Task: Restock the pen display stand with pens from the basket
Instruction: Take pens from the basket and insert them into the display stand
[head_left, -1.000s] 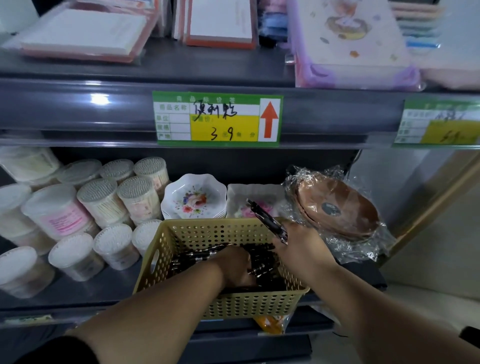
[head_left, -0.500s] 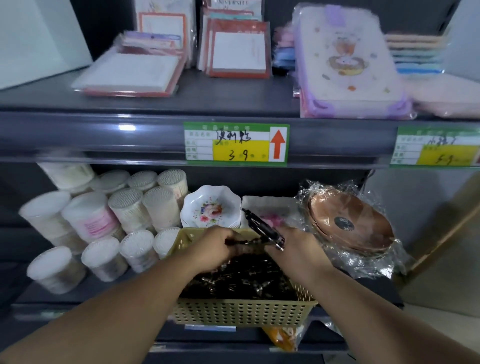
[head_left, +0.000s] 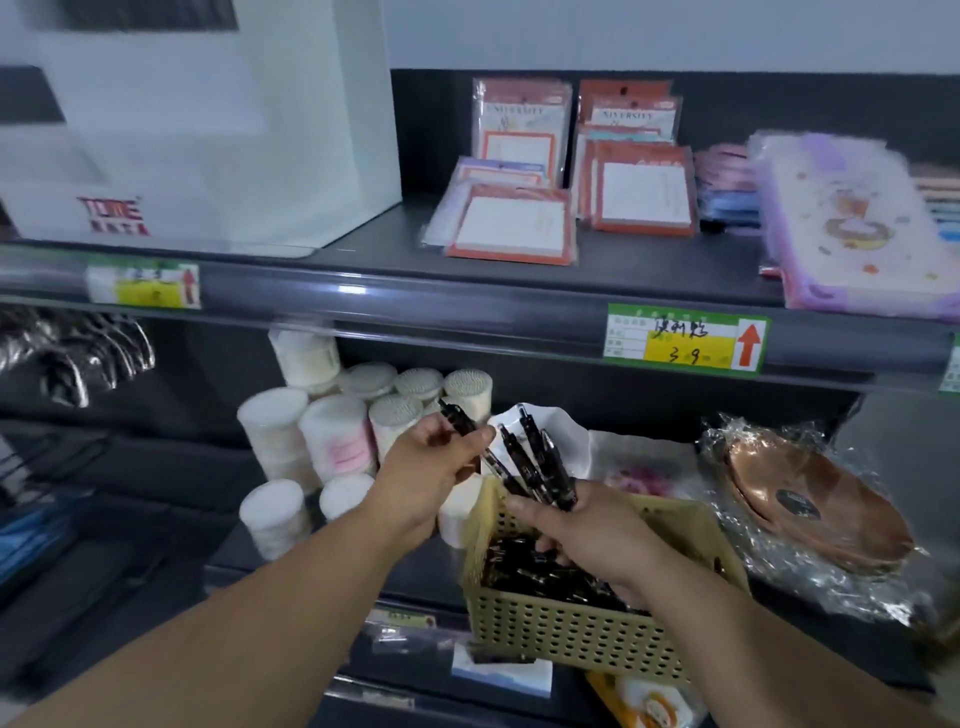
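**Both hands hold black pens above the basket**

The left hand (head_left: 431, 467) pinches one glossy black pen (head_left: 457, 418) between thumb and fingers. The right hand (head_left: 587, 535) has its fingers curled round a fanned bunch of pens (head_left: 535, 462). Beneath them, on the lower shelf (head_left: 431, 582), the tan plastic basket (head_left: 571, 634), its walls perforated, holds loose pens (head_left: 545, 579). Round tubs (head_left: 332, 436) of cotton swabs stand left of it, and film-wrapped brown dishes (head_left: 810, 499) right. The green-and-yellow price label (head_left: 685, 340) reads "3 9" beside a red arrow. The notepad packs (head_left: 514, 111) read "UNIVERSITY".
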